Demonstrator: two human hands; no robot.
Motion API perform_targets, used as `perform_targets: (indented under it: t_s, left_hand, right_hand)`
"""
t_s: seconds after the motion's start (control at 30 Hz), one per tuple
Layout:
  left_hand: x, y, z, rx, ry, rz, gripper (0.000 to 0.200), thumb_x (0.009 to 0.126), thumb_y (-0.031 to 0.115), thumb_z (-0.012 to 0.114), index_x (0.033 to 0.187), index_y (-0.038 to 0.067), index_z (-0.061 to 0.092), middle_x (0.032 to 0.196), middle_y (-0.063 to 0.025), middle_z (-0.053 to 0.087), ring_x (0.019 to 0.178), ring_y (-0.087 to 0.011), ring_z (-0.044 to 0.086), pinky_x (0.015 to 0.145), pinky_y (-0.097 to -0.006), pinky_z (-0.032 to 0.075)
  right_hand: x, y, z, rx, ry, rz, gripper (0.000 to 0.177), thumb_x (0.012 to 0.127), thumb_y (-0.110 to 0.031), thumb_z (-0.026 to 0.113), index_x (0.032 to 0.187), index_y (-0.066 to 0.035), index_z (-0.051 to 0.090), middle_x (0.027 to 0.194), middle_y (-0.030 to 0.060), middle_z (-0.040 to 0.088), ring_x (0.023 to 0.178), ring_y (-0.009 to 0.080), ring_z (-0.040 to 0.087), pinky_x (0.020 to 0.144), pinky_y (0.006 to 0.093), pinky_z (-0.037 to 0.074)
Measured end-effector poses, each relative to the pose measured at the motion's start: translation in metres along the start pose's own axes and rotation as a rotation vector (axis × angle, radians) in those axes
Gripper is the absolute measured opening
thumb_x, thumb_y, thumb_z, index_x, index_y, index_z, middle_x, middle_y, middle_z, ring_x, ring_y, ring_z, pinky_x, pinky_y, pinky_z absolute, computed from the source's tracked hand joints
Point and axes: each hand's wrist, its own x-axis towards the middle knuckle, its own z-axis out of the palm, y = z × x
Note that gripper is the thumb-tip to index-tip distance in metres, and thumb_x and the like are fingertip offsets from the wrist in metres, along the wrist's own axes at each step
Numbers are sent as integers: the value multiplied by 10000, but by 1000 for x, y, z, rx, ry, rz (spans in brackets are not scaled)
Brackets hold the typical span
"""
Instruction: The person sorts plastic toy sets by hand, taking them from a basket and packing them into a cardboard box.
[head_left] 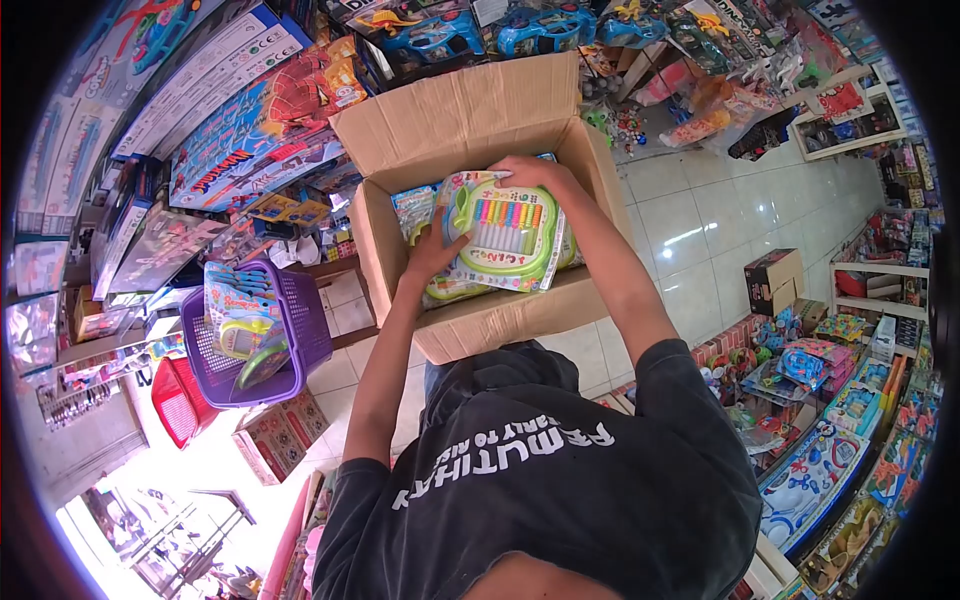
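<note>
A packaged toy abacus [510, 225], with a green frame and rows of coloured beads, is between my hands inside an open cardboard box [380, 262]. My left hand [436, 252] grips its left side, thumb across the front. At the top edge, my right hand [528, 174] holds the pack with the fingers curled over it. More green-framed packs lie underneath, mostly covered. A blue-toned pack [414, 208] shows at the box's left inner side.
A purple basket [308, 325] with several toy packs stands left of the box, with a red basket [182, 402] beside it. Boxed toys [250, 130] line the left shelves. Blue toys [545, 32] sit beyond the box. Tiled floor [690, 225] and toy displays extend right.
</note>
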Motion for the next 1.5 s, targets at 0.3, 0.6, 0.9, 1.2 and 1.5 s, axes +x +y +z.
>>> perform_targets:
  t_s: [0.3, 0.6, 0.9, 1.2, 1.5]
  left_hand:
    - [-4, -2, 26, 530, -25, 40, 768, 700, 520, 624, 1315, 172, 324, 1330, -205, 300, 1212, -385, 323, 908, -559, 331]
    - [-9, 0, 27, 670, -174, 50, 839, 601, 392, 751, 1309, 202, 344, 1426, -172, 133, 1264, -381, 234, 913, -559, 355]
    - [-10, -2, 23, 662, -303, 36, 875, 599, 394, 741, 1349, 248, 314, 1461, -171, 37, 1303, -396, 166, 952, -566, 320]
    - [-7, -4, 22, 680, -289, 67, 802, 654, 418, 701, 1344, 255, 325, 1443, -172, 130, 1283, -386, 233, 941, -551, 339]
    - [-154, 71, -52, -742, -164, 59, 310, 897, 200, 499, 1091, -35, 552, 983, -105, 614, 887, -177, 586, 815, -269, 451]
  right_hand:
    - [8, -3, 22, -281, 15, 176, 505, 798, -226, 582, 1277, -308, 446, 1284, 81, 474, 1192, 284, 428, 980, 521, 314]
    - [-21, -1, 83, -306, 260, 167, 573, 778, -130, 563, 1312, -247, 391, 1302, 135, 388, 1221, 331, 350, 948, 590, 292]
    - [-59, -13, 94, -258, 7, 647, 798, 741, -270, 640, 1389, -317, 178, 1438, 224, 75, 1226, 457, 321, 908, 550, 389]
    - [-70, -7, 83, -143, -26, 578, 790, 707, -261, 659, 1380, -255, 244, 1417, 213, 165, 1147, 426, 435, 943, 418, 407]
    - [-184, -109, 85, 1146, 182, 20, 300, 875, -227, 557, 1118, -55, 524, 931, 0, 555, 876, 91, 533, 759, 257, 449]
